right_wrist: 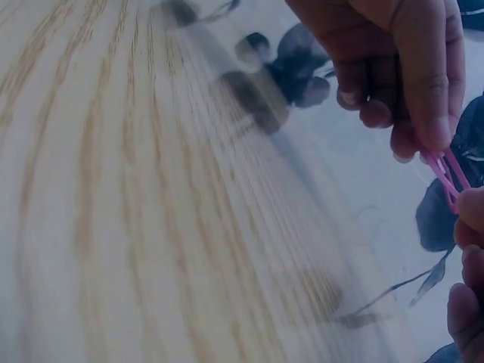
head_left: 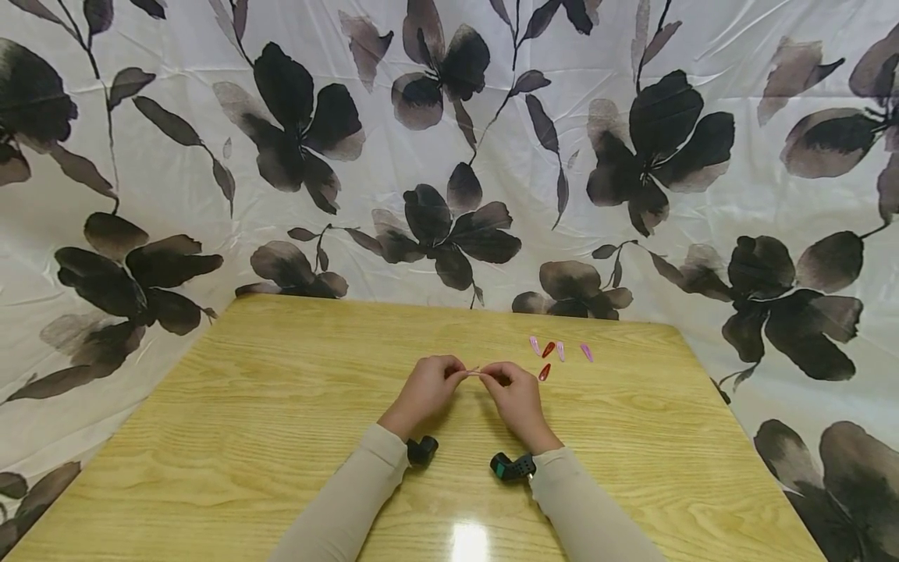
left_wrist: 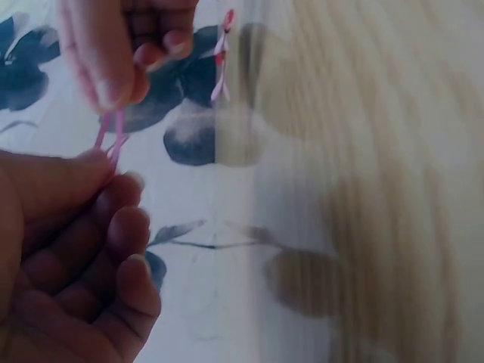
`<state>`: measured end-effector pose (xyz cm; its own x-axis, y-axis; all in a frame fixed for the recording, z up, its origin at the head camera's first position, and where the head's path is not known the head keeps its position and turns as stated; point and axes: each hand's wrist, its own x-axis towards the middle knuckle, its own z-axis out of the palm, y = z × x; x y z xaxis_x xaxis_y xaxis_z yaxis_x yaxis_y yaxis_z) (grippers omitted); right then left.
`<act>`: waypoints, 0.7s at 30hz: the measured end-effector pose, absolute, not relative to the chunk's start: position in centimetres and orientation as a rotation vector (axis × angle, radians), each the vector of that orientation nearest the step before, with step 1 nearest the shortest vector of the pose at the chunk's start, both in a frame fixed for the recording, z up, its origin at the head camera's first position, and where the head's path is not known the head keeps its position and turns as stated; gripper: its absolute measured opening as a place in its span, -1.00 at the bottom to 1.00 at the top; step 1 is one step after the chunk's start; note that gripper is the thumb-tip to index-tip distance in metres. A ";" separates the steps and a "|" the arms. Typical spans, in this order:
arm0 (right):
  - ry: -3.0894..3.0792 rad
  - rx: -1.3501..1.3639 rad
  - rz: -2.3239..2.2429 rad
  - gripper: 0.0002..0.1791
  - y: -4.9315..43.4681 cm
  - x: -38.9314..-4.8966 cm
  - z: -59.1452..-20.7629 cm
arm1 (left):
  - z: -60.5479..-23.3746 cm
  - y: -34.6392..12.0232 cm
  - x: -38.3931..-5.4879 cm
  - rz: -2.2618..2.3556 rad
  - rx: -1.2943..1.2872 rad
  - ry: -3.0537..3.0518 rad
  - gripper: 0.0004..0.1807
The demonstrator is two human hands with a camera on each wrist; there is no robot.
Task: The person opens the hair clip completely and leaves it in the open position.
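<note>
A pink snap hair clip is held between the two hands, above the table. My left hand pinches one end of it between thumb and fingers. At the other end, the thumb and fingertips of my right hand grip it too. The thin pink strands of the clip stand apart in the right wrist view, where the right hand shows only in part at the edge. Fingertips cover both ends of the clip.
Beyond the right hand, several more clips lie on the wooden table: a red clip nearest, another red clip, two pale pink ones, and a purple-pink clip farther right. Floral cloth hangs behind the table.
</note>
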<state>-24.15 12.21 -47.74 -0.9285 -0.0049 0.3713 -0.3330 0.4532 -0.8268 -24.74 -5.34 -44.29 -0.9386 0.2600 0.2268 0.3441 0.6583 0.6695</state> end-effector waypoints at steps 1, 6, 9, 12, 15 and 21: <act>-2.400 0.296 1.462 -0.93 12.2 -24.2 -47.8 | -44.3 -5.5 -24.8 -1.132 -0.525 -2.772 -0.84; -2.430 0.355 1.441 -0.94 12.3 -24.3 -48.0 | -44.4 -6.2 -25.1 -1.086 -0.601 -2.826 -0.84; -2.457 0.391 1.403 -0.94 12.4 -24.3 -48.1 | -44.6 -6.5 -25.3 -1.056 -0.622 -2.849 -0.84; -2.481 0.413 1.369 -0.95 12.5 -24.4 -48.2 | -44.8 -6.7 -25.4 -1.027 -0.641 -2.867 -0.84; -2.510 0.420 1.347 -0.94 12.5 -24.4 -48.2 | -44.8 -6.7 -25.4 -1.005 -0.663 -2.883 -0.85; -2.588 0.426 1.309 -0.94 12.5 -24.2 -48.0 | -44.7 -6.7 -25.3 -0.979 -0.678 -2.908 -0.86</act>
